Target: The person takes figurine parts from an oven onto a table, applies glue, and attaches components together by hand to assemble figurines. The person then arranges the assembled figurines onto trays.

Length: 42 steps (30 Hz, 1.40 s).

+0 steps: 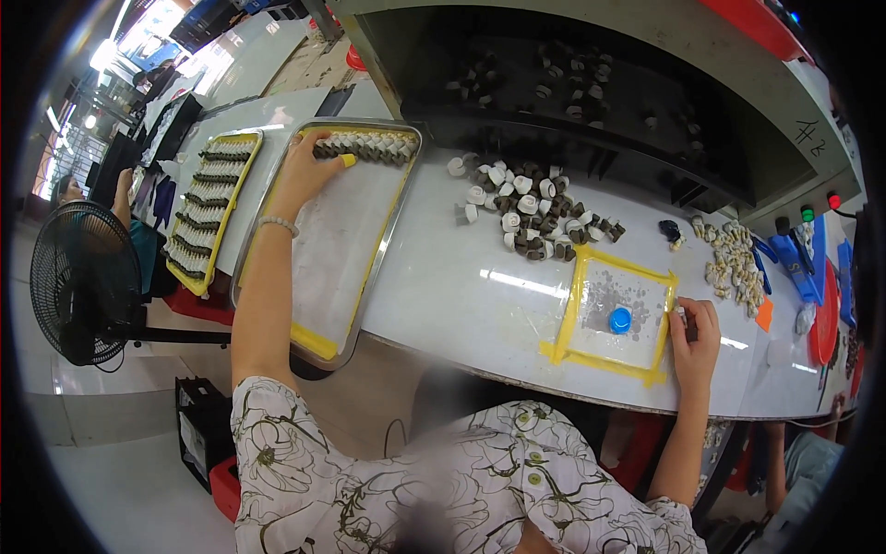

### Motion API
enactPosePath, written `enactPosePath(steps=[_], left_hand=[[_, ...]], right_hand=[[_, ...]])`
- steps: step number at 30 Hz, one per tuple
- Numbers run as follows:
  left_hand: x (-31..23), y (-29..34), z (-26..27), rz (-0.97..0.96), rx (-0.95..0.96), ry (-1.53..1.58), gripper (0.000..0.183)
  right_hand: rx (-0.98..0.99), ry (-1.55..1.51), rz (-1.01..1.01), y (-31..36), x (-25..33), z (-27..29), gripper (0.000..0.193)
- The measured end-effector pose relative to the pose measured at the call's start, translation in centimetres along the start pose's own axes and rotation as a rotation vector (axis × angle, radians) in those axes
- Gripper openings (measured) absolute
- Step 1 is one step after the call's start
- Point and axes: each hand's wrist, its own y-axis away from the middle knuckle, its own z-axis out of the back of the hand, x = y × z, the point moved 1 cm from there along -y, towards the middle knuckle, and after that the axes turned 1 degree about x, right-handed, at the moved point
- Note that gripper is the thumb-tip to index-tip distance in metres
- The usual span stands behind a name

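Note:
My left hand (309, 171) is at the far left corner of a metal tray (413, 131), its fingers curled at the end of a row of small white-and-dark pieces (374, 148). Yellow wrap covers the thumb tip; whatever sits between the fingers is hidden. My right hand (697, 340) is closed at the right side of a yellow-taped square (616, 365) on the table, with a small whitish piece (680, 314) at its fingertips. Inside the square lies a blue cap (619, 320) among grey round marks. Beyond it is a loose pile of white and dark pieces (526, 205).
A yellow-edged tray (214, 212) with several filled rows stands at the left, by a black fan (83, 282). A dark-fronted machine (591, 102) overhangs the table's back. Beige pieces (732, 258), a blue bin (796, 263) and a red dish (824, 314) lie right. Other people sit nearby.

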Motion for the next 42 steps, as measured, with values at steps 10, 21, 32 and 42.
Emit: enactPosePath(steps=[10, 21, 32, 42], left_hand=[[0.0, 0.5, -0.4, -0.031, -0.021, 0.094, 0.054], [-13.9, 9.9, -1.8, -0.462, 0.250, 0.308, 0.036], [-15.4, 11.0, -5.0, -0.448, 0.232, 0.187, 0.030], [-18.6, 20.7, -4.3, 0.119, 0.605, 1.303, 0.019]], right_hand=[[0.040, -0.041, -0.008, 0.1, 0.2, 0.4, 0.018], [0.048, 0.099, 0.004, 1.2, 0.6, 1.0, 0.028], [-0.020, 0.152, 0.276, 2.0, 1.0, 0.6, 0.022], [0.083, 0.003, 0.113, 1.7, 2.3, 1.2, 0.024]])
